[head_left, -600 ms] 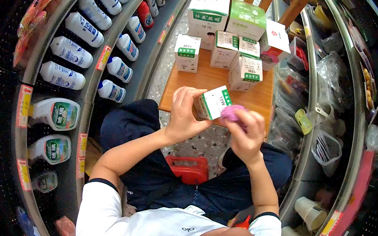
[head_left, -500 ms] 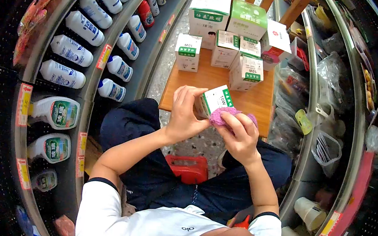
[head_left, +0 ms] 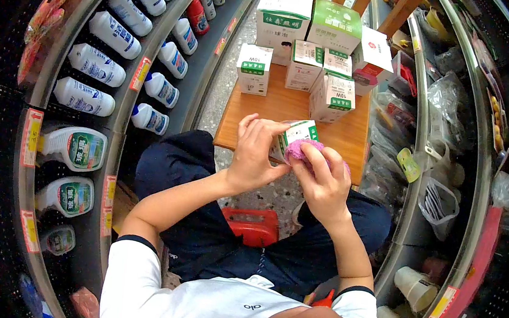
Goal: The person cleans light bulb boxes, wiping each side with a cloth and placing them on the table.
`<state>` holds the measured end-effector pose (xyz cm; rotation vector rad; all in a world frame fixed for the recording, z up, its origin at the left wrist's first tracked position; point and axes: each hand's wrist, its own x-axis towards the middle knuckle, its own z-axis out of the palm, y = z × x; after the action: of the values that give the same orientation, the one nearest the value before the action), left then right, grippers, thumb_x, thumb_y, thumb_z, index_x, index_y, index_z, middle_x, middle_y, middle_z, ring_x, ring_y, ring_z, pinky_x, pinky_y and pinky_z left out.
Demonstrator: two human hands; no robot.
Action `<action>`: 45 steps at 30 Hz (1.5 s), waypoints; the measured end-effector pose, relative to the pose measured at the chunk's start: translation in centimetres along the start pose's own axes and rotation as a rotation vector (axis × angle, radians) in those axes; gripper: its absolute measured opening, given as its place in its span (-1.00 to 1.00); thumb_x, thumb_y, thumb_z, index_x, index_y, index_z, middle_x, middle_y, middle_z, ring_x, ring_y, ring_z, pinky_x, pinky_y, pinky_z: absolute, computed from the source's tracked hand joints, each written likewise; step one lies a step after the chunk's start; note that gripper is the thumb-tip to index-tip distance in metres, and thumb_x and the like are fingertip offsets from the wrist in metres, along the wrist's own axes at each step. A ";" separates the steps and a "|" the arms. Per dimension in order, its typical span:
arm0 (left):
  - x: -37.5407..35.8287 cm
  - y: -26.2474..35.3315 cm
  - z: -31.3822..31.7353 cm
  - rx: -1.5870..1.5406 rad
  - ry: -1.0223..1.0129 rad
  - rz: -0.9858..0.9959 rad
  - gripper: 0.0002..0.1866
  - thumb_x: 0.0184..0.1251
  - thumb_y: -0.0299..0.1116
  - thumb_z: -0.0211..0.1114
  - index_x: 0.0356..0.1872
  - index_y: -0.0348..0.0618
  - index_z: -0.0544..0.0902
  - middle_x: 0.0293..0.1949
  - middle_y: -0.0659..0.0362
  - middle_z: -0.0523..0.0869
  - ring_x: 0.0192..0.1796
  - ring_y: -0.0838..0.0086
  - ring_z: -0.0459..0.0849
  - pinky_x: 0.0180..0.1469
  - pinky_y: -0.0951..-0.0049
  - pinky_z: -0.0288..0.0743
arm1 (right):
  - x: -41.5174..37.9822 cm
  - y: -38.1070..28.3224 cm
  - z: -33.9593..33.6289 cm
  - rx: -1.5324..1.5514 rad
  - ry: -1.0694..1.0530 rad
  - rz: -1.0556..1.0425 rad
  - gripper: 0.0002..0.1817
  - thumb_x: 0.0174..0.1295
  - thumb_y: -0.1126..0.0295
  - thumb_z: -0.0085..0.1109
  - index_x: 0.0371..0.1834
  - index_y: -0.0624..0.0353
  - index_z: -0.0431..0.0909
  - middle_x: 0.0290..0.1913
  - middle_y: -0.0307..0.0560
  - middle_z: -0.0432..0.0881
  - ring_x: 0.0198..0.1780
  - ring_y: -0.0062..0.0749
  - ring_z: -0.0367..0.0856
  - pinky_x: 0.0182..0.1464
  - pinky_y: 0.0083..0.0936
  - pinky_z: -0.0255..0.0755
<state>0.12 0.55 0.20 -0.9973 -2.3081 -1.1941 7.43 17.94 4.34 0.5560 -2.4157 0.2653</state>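
A small white and green box (head_left: 302,129) is tilted above the near edge of the wooden board (head_left: 240,118). My left hand (head_left: 257,153) grips its left side between thumb and fingers. In my right hand (head_left: 323,187) is a bunched pink cloth (head_left: 304,150), pressed against the box's near face and covering part of its print. Beyond my hands, another small box (head_left: 253,70) stands alone at the left, and a similar box (head_left: 333,97) stands at the right.
Larger boxes (head_left: 283,24) and a green box (head_left: 335,26) stand at the back. Shelves hold white bottles (head_left: 84,96) on the left and plastic bags (head_left: 445,107) on the right. A red object (head_left: 252,226) lies below, between the legs.
The held box has turned and shifted slightly to the right, with the cloth now over more of its print. My left hand's fingers have moved slightly along with it.
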 end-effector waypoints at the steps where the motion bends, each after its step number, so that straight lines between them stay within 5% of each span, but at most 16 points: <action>1: 0.0 0.0 0.1 0.002 -0.004 0.004 -0.23 -0.21 -0.31 0.62 0.16 -0.12 0.47 0.01 0.10 0.64 0.11 0.20 0.59 0.37 -0.03 0.17 | 0.1 0.0 0.0 -0.007 0.000 0.007 -0.74 0.01 0.35 0.29 -0.19 0.04 0.76 0.09 -0.25 0.65 0.04 -0.28 0.55 -0.12 -0.43 0.52; 42: -0.5 0.2 0.3 0.004 0.004 0.056 -0.24 -0.29 -0.37 0.65 0.10 -0.02 0.52 0.01 0.14 0.66 0.12 0.28 0.62 0.43 0.00 0.12 | 0.8 2.5 0.4 -0.235 -0.118 0.293 -0.69 0.09 0.39 0.22 -0.06 0.02 0.72 0.10 -0.23 0.57 0.09 -0.24 0.52 0.02 -0.34 0.52; 45: -1.1 -0.2 0.0 0.028 -0.021 0.077 -0.23 -0.28 -0.35 0.67 0.10 -0.05 0.50 0.03 0.13 0.67 0.13 0.27 0.63 0.45 -0.02 0.09 | -0.3 4.1 1.4 -0.168 -0.093 0.397 -0.66 0.04 0.53 0.24 -0.07 0.05 0.72 0.08 -0.19 0.58 0.08 -0.20 0.52 0.03 -0.31 0.52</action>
<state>0.75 0.02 -0.53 -1.0835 -2.2735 -1.1234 5.04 21.25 2.88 0.0089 -2.5947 0.2023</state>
